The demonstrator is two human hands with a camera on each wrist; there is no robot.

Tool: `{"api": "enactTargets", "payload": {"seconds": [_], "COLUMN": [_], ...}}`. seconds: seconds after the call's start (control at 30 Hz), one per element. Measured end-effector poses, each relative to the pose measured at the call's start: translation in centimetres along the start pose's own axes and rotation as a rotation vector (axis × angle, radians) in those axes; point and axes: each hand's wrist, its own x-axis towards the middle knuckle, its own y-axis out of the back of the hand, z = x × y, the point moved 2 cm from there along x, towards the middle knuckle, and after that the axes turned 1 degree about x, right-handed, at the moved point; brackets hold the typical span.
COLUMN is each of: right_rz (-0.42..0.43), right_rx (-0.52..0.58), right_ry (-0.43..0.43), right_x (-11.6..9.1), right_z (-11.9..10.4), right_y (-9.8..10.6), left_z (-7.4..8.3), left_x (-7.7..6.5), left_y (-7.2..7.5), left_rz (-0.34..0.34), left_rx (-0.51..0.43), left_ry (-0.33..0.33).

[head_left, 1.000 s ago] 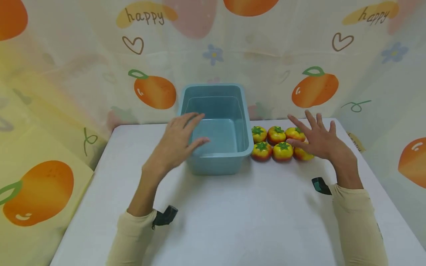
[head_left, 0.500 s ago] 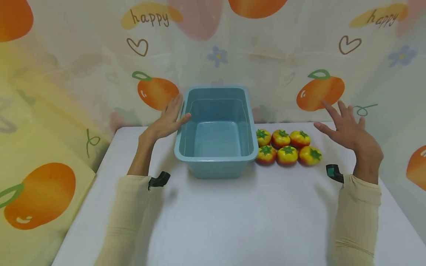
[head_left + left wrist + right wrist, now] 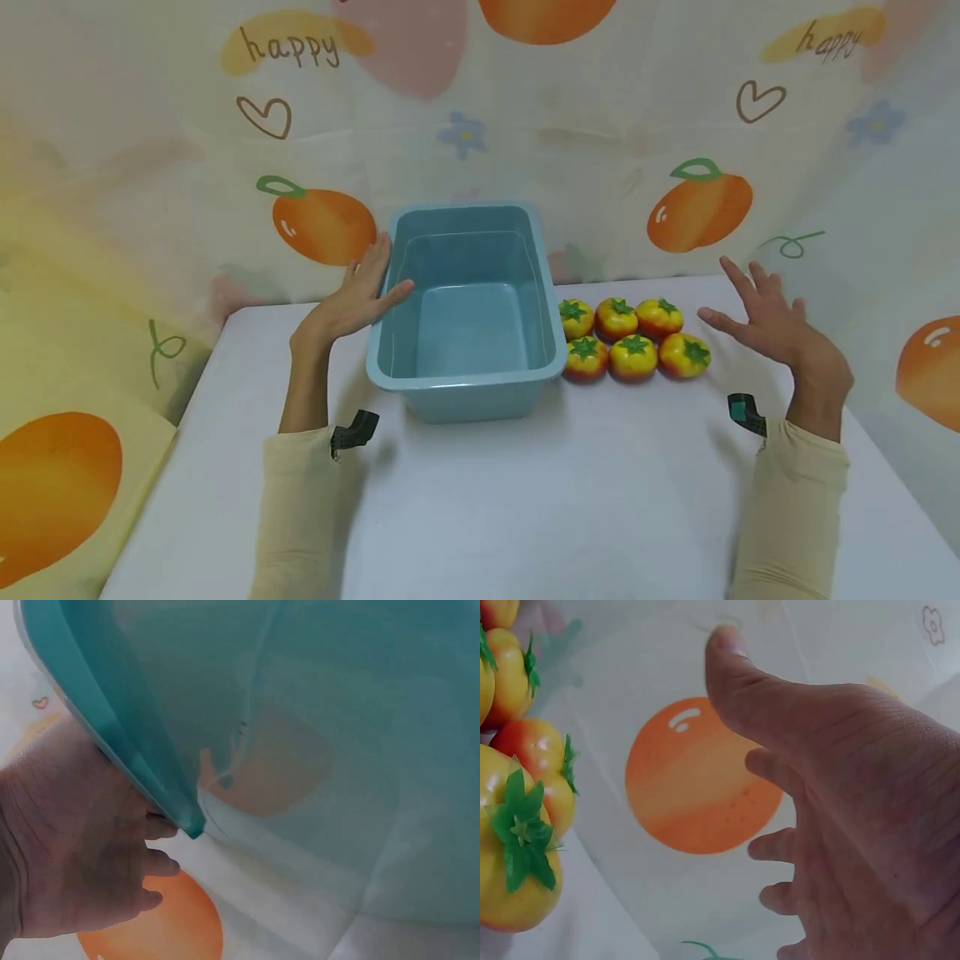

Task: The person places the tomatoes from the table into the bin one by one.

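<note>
A light blue plastic bin [image 3: 465, 400] stands near the back of the table. My left hand [image 3: 348, 300] is at its left side in the head view, fingers straight along the outside of the wall and thumb stretched out by the rim. In the left wrist view that hand [image 3: 82, 840] lies against the bin's rim [image 3: 135, 769]. Several yellow-red persimmons [image 3: 632, 358] with green leafy tops sit in two rows right of the bin. My right hand [image 3: 780, 329] hovers to their right, fingers spread, holding nothing. In the right wrist view, persimmons [image 3: 510, 900] appear at the left edge.
The white table [image 3: 555, 508] stretches in front of the bin. A printed cloth [image 3: 570, 150] with orange fruit pictures hangs directly behind the table and round the sides. A small black device [image 3: 356, 432] is worn at each wrist.
My left hand has gone from above the bin to its left side. My right hand has drawn away to the right from the persimmons. The head view has shifted slightly.
</note>
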Motion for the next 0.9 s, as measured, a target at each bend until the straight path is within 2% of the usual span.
{"api": "enactTargets", "payload": {"seconds": [0.2, 0.33, 0.43, 0.63, 0.9], "right_rz": [-0.133, -0.231, -0.302, -0.364, -0.388], "right_rx": [0.014, 0.017, -0.021, -0.067, -0.088], "right_ry": [-0.010, -0.033, -0.067, -0.116, -0.154], "right_x": [0.2, 0.5, 0.7, 0.6, 1.7], "right_z": [0.4, 1.1, 1.6, 1.9, 1.6], "right_y": [-1.5, -2.7, -3.3, -3.9, -4.3], "left_z": [0.1, 0.5, 0.9, 2.0, 1.9], "left_x": [-0.8, -0.2, 0.4, 1.3, 1.1], "left_y": [0.3, 0.2, -0.1, -0.9, -1.0], "left_rz": [0.004, 0.039, 0.069, 0.114, 0.084], "left_rx": [-0.013, -0.103, -0.168, -0.124, -0.128], "left_ry": [-0.003, -0.059, -0.062, 0.026, 0.111]}}
